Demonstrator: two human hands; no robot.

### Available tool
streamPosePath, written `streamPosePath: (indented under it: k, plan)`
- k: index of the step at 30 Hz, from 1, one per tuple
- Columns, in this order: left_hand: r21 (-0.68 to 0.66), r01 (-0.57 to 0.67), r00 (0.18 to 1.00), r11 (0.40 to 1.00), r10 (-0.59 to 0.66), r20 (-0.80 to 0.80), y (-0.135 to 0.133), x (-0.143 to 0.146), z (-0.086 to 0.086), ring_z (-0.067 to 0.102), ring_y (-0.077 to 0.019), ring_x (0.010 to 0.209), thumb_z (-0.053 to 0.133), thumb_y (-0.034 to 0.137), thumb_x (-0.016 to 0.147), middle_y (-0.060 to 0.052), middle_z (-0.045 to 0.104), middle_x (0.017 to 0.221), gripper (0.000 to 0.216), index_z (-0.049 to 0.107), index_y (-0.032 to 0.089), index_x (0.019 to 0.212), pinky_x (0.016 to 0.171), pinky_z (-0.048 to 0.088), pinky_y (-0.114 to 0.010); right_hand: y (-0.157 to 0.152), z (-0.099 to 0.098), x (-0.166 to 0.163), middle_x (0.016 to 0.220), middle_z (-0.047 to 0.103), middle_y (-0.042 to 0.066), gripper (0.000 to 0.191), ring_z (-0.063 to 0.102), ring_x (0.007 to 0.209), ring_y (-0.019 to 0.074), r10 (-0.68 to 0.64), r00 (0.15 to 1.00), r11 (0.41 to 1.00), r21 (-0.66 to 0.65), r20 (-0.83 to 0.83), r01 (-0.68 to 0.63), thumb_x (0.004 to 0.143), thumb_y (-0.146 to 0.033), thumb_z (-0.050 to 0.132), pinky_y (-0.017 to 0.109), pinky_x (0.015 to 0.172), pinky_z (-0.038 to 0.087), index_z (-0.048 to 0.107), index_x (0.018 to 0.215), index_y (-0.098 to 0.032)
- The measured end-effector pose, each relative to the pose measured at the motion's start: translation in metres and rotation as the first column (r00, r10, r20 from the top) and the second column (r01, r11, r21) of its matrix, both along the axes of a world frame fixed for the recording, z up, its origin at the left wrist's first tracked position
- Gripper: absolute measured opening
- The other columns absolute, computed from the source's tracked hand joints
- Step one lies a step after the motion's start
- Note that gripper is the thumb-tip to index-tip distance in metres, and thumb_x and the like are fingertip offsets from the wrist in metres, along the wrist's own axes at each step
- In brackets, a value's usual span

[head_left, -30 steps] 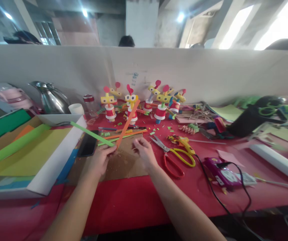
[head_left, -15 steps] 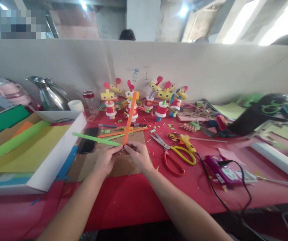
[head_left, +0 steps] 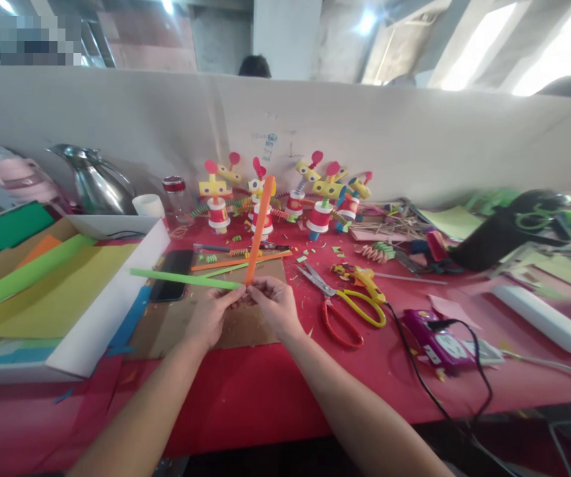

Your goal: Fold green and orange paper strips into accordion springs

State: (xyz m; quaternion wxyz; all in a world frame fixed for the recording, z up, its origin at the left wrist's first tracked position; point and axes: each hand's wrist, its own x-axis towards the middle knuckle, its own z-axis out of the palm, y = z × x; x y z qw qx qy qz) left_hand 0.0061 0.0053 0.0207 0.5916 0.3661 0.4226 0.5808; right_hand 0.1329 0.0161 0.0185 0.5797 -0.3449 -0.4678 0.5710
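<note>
Two paper strips meet at my fingertips over a brown cardboard sheet (head_left: 166, 338). The green paper strip (head_left: 186, 279) reaches out to the left, and the orange paper strip (head_left: 260, 228) rises away from me. My left hand (head_left: 213, 315) pinches the green strip close to the joint. My right hand (head_left: 276, 305) is closed around the same joint at the base of the orange strip. Fingers cover the exact place where the strips cross. Beyond them on the cardboard lie another orange strip (head_left: 278, 256), another green strip and small coiled paper springs (head_left: 240, 252).
Several paper-cup robot figures (head_left: 321, 215) stand at the back. To the right lie scissors (head_left: 335, 298), a yellow glue gun (head_left: 365, 281) with a cord and a purple power socket (head_left: 439, 341). A white box of coloured paper (head_left: 111, 298) and a phone (head_left: 172, 275) are left.
The green strip has swung slightly, its free end now farther left and a little lower. Both hands keep their pinch at the joint. The view has shifted a little.
</note>
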Motion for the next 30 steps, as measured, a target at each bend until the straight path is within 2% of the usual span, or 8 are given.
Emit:
streamPosePath:
  k: [5,7,10,13,16,19,25,30]
  plan:
    - [-0.037,-0.007,0.991,0.999,0.012,0.134,0.004,-0.004,0.000,0.056,-0.0101,0.058,0.079,0.019,0.059,-0.001,0.066,0.062,0.013,0.070,0.014,0.067,0.059,0.042,-0.024,-0.002,-0.001,-0.002,0.066,0.068,0.000,0.020,0.063,0.056,0.0125,0.015,0.999,0.999,0.035,0.033,-0.016,0.070,-0.031,0.069,0.027,0.060,0.053,0.069,0.085,-0.018]
    - [-0.071,-0.032,0.980,0.997,0.045,0.196,0.004,-0.005,0.001,0.054,-0.0081,0.055,0.079,0.018,0.059,0.001,0.064,0.060,0.013,0.068,0.014,0.065,0.056,0.042,-0.022,-0.002,0.000,-0.001,0.066,0.066,0.000,0.022,0.060,0.054,0.0114,0.010,0.998,0.999,0.051,0.054,-0.012,0.073,-0.033,0.066,0.025,0.057,0.051,0.069,0.089,-0.018]
    - [-0.159,-0.064,0.958,0.985,0.105,0.267,0.005,-0.008,0.003,0.053,-0.0064,0.053,0.079,0.015,0.057,0.002,0.063,0.058,0.016,0.066,0.014,0.065,0.053,0.042,-0.019,-0.002,0.000,0.004,0.061,0.059,-0.003,0.019,0.049,0.047,0.0077,-0.093,0.988,0.993,0.082,0.127,0.083,0.078,-0.036,0.062,0.020,0.047,0.041,0.068,0.083,-0.019]
    - [-0.198,-0.070,0.948,0.978,0.127,0.293,0.006,-0.008,0.003,0.053,-0.0063,0.053,0.079,0.015,0.056,0.002,0.063,0.058,0.016,0.066,0.014,0.067,0.051,0.041,-0.019,-0.002,-0.001,0.005,0.061,0.055,-0.004,0.020,0.045,0.049,0.0077,-0.156,0.975,0.982,0.131,0.160,0.136,0.080,-0.038,0.060,0.019,0.046,0.038,0.066,0.084,-0.020]
    - [-0.157,-0.068,0.962,0.985,0.106,0.250,0.006,-0.007,0.001,0.054,-0.0069,0.054,0.079,0.016,0.057,0.002,0.063,0.058,0.014,0.066,0.014,0.064,0.054,0.042,-0.020,-0.003,0.000,0.003,0.066,0.060,-0.002,0.025,0.053,0.056,0.0103,-0.074,0.984,0.990,0.131,0.164,0.053,0.076,-0.037,0.066,0.021,0.054,0.044,0.067,0.094,-0.021]
    - [-0.062,-0.033,0.984,0.998,0.044,0.173,0.005,-0.004,-0.002,0.056,-0.0099,0.058,0.078,0.020,0.060,0.000,0.065,0.062,0.012,0.069,0.014,0.065,0.060,0.044,-0.025,-0.006,-0.001,-0.002,0.068,0.064,-0.001,0.025,0.059,0.060,0.0132,-0.006,0.991,0.995,0.100,0.135,-0.007,0.073,-0.037,0.069,0.024,0.061,0.049,0.068,0.092,-0.021]
    - [-0.017,-0.002,0.995,1.000,0.004,0.101,0.002,-0.001,-0.002,0.058,-0.0133,0.062,0.078,0.025,0.061,-0.003,0.068,0.065,0.014,0.072,0.015,0.069,0.063,0.045,-0.027,-0.007,-0.004,-0.004,0.072,0.067,0.001,0.016,0.062,0.063,0.0138,-0.017,0.992,0.992,0.122,0.125,0.001,0.078,-0.034,0.064,0.026,0.064,0.052,0.069,0.085,-0.021]
    - [0.070,-0.005,0.999,0.998,0.008,-0.049,0.000,0.002,-0.001,0.063,-0.0186,0.072,0.076,0.031,0.064,-0.005,0.071,0.072,0.019,0.073,0.015,0.075,0.069,0.047,-0.030,-0.005,-0.007,-0.002,0.067,0.067,0.001,0.012,0.063,0.061,0.0136,-0.078,0.983,0.984,0.174,0.165,0.049,0.078,-0.030,0.064,0.025,0.062,0.051,0.069,0.078,-0.019]
